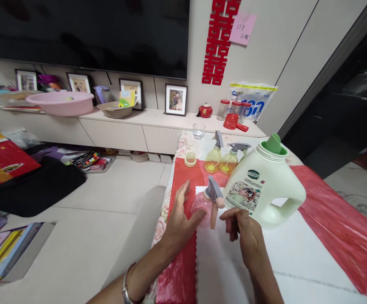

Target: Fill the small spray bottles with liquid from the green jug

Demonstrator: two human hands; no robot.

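A small pink spray bottle [201, 206] with a grey trigger head stands on the table in front of me. My left hand [181, 215] cups its left side, fingers spread and thumb against the bottle. My right hand [242, 230] is just right of it, fingers curled near the trigger, touching or almost touching it. A large pale green detergent jug [264, 185] with a green spout stands right behind my right hand. Two yellow spray bottles [221, 160] stand farther back.
A small yellow cap [190, 159] and a glass [199, 131] sit at the table's far end. The table [322, 236] carries red and white cloths. A low cabinet [132, 126] with photo frames, a pink basin [59, 103] and jars runs along the wall. Books and bags lie on the floor at left.
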